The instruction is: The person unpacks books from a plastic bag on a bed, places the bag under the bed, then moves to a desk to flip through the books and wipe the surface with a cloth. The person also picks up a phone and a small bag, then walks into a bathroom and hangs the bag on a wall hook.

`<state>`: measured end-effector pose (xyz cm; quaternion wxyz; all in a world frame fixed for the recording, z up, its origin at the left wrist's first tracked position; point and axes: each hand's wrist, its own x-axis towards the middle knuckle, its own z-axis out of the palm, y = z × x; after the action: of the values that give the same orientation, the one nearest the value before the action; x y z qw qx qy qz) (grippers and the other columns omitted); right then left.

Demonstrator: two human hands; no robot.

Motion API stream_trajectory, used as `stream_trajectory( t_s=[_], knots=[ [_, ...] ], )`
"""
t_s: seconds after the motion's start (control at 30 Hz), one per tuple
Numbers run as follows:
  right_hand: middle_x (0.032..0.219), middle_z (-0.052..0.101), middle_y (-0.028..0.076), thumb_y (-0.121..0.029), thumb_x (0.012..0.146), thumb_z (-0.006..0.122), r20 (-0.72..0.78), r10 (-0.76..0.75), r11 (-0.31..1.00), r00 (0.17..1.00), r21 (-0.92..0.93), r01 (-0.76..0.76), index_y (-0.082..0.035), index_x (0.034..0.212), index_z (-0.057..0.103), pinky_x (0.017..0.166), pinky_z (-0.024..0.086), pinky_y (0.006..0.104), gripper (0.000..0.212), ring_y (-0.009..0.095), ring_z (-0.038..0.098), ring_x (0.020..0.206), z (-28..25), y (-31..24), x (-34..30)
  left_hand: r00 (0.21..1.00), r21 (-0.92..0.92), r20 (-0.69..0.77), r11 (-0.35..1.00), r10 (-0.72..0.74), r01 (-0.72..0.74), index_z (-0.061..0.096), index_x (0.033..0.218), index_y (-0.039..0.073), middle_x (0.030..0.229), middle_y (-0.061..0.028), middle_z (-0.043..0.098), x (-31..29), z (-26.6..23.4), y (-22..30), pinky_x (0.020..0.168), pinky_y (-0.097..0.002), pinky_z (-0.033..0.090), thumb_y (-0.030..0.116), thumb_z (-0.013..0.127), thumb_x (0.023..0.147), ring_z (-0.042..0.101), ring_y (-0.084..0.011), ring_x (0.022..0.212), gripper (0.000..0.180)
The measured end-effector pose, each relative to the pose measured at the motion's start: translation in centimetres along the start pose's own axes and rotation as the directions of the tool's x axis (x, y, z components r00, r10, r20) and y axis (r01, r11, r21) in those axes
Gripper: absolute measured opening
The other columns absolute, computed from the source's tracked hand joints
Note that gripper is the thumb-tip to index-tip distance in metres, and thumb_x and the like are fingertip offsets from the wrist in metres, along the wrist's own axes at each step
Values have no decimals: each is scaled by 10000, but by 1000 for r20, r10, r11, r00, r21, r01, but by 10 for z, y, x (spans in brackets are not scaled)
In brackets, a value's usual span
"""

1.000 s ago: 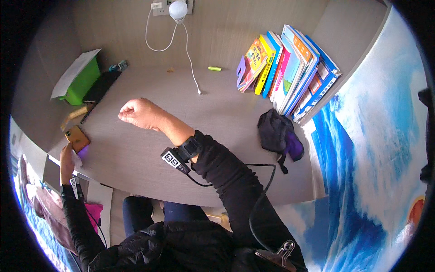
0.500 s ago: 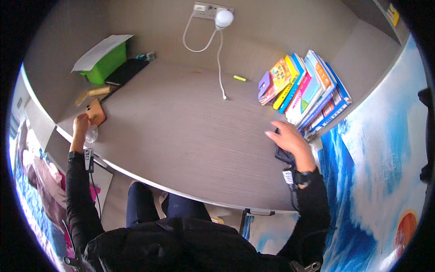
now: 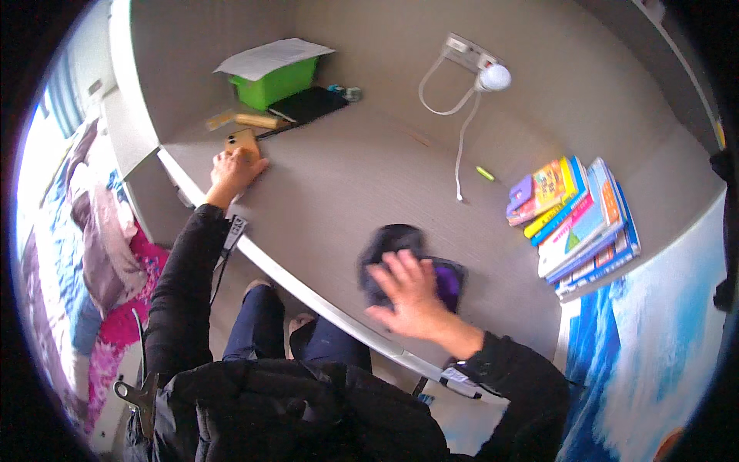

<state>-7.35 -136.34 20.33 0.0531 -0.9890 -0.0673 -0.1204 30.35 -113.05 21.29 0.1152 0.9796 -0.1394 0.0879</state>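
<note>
My left hand (image 3: 235,171) is over the lower half of a gold phone (image 3: 243,141) at the desk's left edge. Its fingers and thumb close around the phone, whose camera end shows above the fingertips. My right hand (image 3: 412,296), fingers spread and thumb apart, rests over a dark, soft-looking item near the desk's front edge. The item has a black part (image 3: 392,237) to the left of the fingers and a purple part (image 3: 448,279) to the right. Motion blurs it, and the hand covers its middle, so its kind is unclear.
A green box (image 3: 273,85) under a white sheet (image 3: 277,58) stands back left, beside a flat black item (image 3: 308,106) and a wooden block (image 3: 260,121). A white cable (image 3: 460,154) hangs from the wall socket (image 3: 462,52). Leaning books (image 3: 585,219) and a yellow-green marker (image 3: 485,173) are at right.
The view has turned left. My right hand has moved from beside the books leftward to the desk front, its fingers now spread over the dark item. My left hand has moved further over the phone.
</note>
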Motion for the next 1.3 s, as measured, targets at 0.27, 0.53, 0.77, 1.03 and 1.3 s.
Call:
stream_trajectory(
  t_s=[0.27,0.53,0.77,1.03,1.3],
  knots=[
    [1412,423,65,-511,794,650,72,-488,849,870,269,454,-294,1300,527,1100,175,619,564,324,302,1364,33,-41,120,998,-64,55,998,26,-22,664,1128,160,1196,-163,607,-11,-4,-23,992,-442,427,581,669,717,515,-378,1157,589],
    [1262,565,120,-399,841,649,-124,107,992,986,-56,-114,-170,1263,534,978,399,492,494,327,490,1199,48,120,227,961,-133,10,953,277,-273,581,1234,69,1260,-208,544,11,-3,-75,1005,-453,414,531,717,699,516,-383,1163,719],
    [1417,417,201,-510,933,445,-17,715,675,699,-243,-697,-159,1390,422,1015,292,630,577,424,364,1307,69,181,342,938,-237,-118,908,325,-344,487,1306,85,1343,-223,428,8,8,-88,872,-483,507,462,776,675,525,-399,1117,789],
    [1426,414,195,-462,954,417,-45,644,707,764,-348,-616,-132,1372,456,1015,279,653,533,423,357,1315,94,166,384,955,-311,44,912,294,-267,448,1360,67,1405,-268,342,8,1,-84,819,-431,520,464,767,666,536,-365,1017,860],
    [1427,414,172,-274,825,605,69,361,918,930,-200,-342,-98,1225,562,1062,231,639,440,415,317,1343,61,60,292,927,-348,184,903,328,-250,436,1365,86,1436,-254,307,8,-26,-90,818,-455,532,438,762,675,579,-374,999,840]
  ],
)
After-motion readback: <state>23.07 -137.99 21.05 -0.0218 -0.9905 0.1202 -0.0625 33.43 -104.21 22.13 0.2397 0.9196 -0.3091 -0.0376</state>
